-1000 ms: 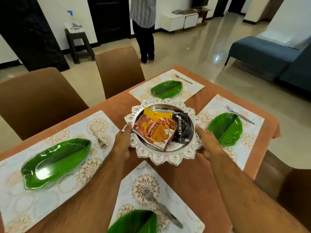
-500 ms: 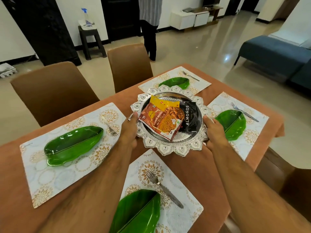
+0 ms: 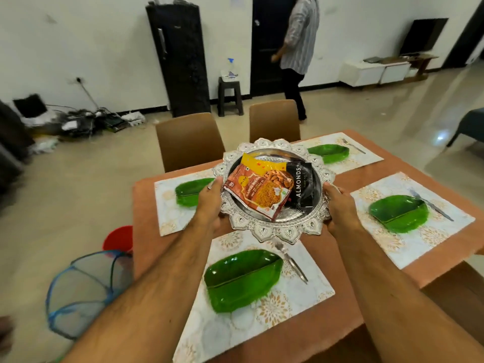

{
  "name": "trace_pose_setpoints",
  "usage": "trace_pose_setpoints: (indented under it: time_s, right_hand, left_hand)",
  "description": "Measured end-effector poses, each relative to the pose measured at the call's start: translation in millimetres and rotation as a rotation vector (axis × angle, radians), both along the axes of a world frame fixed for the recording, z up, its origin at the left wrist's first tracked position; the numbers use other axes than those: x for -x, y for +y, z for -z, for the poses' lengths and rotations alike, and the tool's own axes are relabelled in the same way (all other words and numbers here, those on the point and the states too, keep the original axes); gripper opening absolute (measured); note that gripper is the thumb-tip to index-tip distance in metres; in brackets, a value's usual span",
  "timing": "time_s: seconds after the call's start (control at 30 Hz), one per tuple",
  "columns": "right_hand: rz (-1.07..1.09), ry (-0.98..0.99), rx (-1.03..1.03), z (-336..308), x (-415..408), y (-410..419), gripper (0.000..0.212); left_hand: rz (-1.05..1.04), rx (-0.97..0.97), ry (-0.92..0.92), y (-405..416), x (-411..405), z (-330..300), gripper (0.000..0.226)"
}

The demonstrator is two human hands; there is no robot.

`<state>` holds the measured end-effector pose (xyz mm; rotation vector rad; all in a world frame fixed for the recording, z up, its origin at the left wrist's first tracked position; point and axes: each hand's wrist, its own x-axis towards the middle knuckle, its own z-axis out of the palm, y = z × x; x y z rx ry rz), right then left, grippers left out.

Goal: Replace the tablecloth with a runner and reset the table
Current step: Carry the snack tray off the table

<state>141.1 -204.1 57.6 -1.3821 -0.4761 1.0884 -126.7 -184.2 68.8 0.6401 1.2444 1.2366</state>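
I hold an ornate silver tray (image 3: 277, 233) in the air above the table. My left hand (image 3: 210, 203) grips its left rim and my right hand (image 3: 339, 205) grips its right rim. An orange snack packet (image 3: 258, 193) and a black almonds packet (image 3: 301, 186) lie in the tray. Below it the orange tablecloth (image 3: 309, 339) covers the table. Several patterned placemats lie on the cloth, each with a green leaf-shaped plate (image 3: 242, 280) and a fork (image 3: 292, 262).
Two brown chairs (image 3: 190, 140) stand at the table's far side. A mesh food cover (image 3: 83, 289) and a red bucket (image 3: 117, 238) sit on the floor to the left. A person (image 3: 298, 48) walks near the dark door beside a stool (image 3: 230, 95).
The tray has risen off the tablecloth in both hands. My view has lifted and swung left, showing more of the floor and the far wall.
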Motion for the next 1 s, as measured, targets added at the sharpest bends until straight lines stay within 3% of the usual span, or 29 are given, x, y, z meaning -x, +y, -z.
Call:
trace_pose_setpoints:
  time_s: [0.1,0.27,0.43,0.57,0.6,0.7,0.77,0.87,0.9,1.0]
  right_hand:
    - [-0.088,-0.002,0.003,-9.3,40.2,-21.0,0.025]
    - [-0.277,-0.042,0.024,14.4,105.7,-31.9,0.071]
    - [-0.441,-0.052,0.021,-1.5,207.4,-81.8,0.058]
    - [-0.576,-0.042,0.022,14.6,291.9,-119.2,0.080]
    - [-0.622,-0.026,0.020,14.0,313.4,-133.9,0.072]
    - [-0.722,-0.009,-0.003,15.1,375.8,-187.2,0.014]
    - [-0.756,-0.043,-0.002,27.8,411.1,-213.4,0.014]
    - [-0.835,-0.047,0.024,49.5,460.3,-263.6,0.049]
    - [-0.847,-0.029,0.044,50.1,472.2,-283.3,0.047]
    - [-0.857,-0.025,0.057,69.5,507.6,-341.8,0.005]
  left_hand:
    - [-0.068,0.002,-0.004,-39.2,43.3,-2.1,0.031]
    - [-0.257,0.005,0.025,-106.6,119.2,-2.3,0.027]
    - [-0.419,-0.006,0.049,-182.3,200.3,0.9,0.029]
    - [-0.549,0.012,0.072,-255.7,271.8,10.9,0.033]
    - [-0.576,0.030,0.077,-275.1,290.3,14.7,0.035]
    - [-0.667,0.042,0.061,-340.2,340.5,24.6,0.033]
    - [-0.717,0.037,0.041,-380.0,370.0,31.5,0.032]
    - [-0.777,0.046,0.020,-444.2,412.0,45.8,0.034]
    - [-0.797,0.055,0.013,-461.9,422.5,50.5,0.033]
    - [-0.824,0.083,-0.010,-517.8,451.6,70.9,0.031]
